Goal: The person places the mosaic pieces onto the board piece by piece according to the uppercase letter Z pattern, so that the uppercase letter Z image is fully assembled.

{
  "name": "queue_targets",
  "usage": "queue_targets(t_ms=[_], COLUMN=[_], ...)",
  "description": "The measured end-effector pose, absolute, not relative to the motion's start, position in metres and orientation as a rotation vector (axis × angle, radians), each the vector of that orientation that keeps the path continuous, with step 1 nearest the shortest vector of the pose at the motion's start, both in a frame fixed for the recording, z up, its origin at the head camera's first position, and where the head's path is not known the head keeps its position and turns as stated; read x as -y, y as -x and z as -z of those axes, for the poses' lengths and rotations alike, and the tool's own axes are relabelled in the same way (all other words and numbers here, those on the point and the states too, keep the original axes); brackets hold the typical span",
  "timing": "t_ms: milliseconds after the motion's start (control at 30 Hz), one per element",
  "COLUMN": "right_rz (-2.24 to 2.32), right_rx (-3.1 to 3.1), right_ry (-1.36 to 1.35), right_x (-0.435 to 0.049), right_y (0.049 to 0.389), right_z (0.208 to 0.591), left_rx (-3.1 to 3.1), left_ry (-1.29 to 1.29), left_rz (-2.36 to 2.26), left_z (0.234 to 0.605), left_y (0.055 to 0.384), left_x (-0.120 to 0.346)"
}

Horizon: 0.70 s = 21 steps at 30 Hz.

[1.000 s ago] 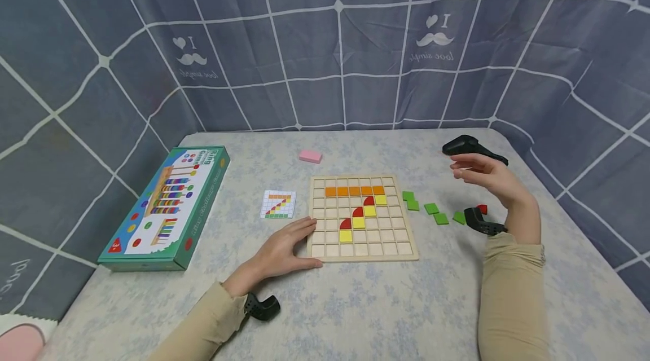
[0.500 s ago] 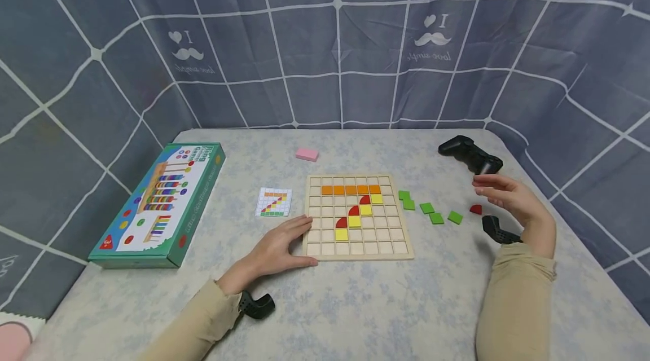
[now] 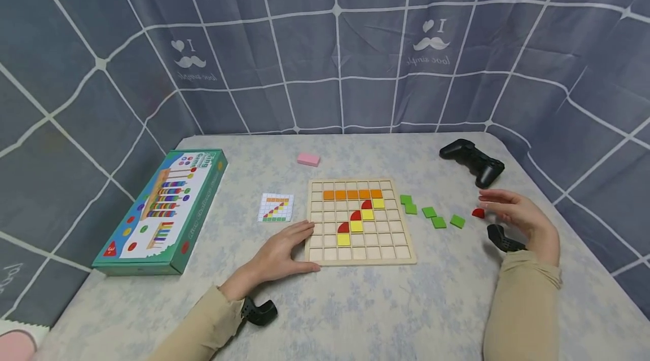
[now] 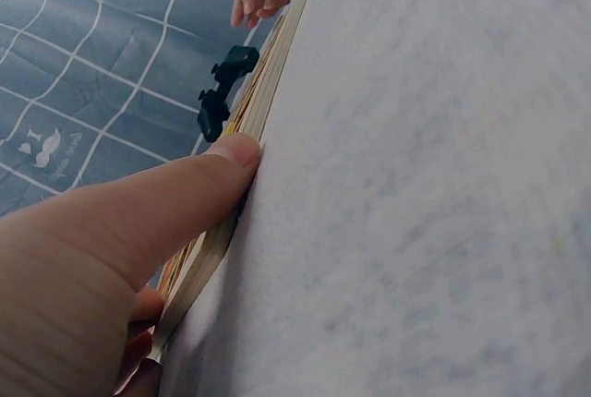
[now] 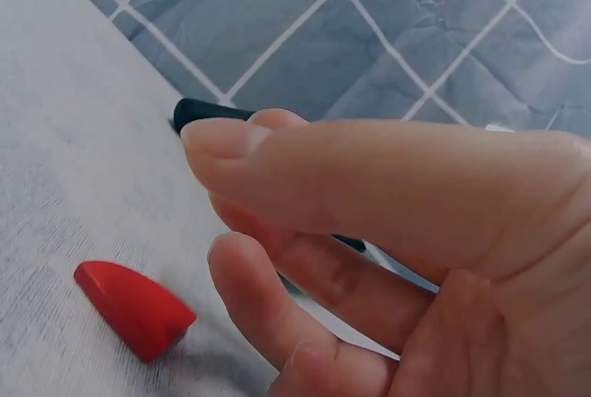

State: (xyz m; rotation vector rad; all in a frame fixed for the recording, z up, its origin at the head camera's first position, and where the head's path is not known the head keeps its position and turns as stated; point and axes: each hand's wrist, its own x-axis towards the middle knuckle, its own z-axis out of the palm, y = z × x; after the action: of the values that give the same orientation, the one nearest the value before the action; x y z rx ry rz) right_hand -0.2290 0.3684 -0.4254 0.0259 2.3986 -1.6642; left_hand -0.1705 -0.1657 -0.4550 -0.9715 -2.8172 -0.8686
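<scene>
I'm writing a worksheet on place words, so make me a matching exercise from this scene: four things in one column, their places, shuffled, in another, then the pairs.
Things
1. Left hand
2. Loose red piece
3. Green tiles
4. Pink block

Places
A. Scattered just right of the board
B. Beyond the board's far left corner
C. Touching the board's left edge
D. Beside the right hand, not held

Pairs: 1-C, 2-D, 3-A, 4-B
</scene>
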Motion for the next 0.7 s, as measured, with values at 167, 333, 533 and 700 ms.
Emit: queue_targets(t_ms=[167, 333, 533, 700], right_rz=[1.604, 1.55, 1.552, 1.642], right_rx=[-2.413, -2.431, -2.421, -2.341], right_ry=[-0.051, -0.091, -0.122, -0.101], right_x=[-0.37, -0.37, -0.371, -0.376], right_y=[0.236, 0.239, 0.238, 0.229], right_z=[0.428, 0.429, 0.431, 0.439], left_rx=[2.815, 2.805, 2.801, 2.811], left_ry=[0.96, 0.963, 0.973, 1.013], left_rz=[0.866, 0.863, 0.865, 0.85], left_z=[0.456, 0.456, 0.455, 0.456], left_y=[0.171, 0.172, 0.175, 0.178], left_x=[0.167, 0.168, 0.165, 0.162])
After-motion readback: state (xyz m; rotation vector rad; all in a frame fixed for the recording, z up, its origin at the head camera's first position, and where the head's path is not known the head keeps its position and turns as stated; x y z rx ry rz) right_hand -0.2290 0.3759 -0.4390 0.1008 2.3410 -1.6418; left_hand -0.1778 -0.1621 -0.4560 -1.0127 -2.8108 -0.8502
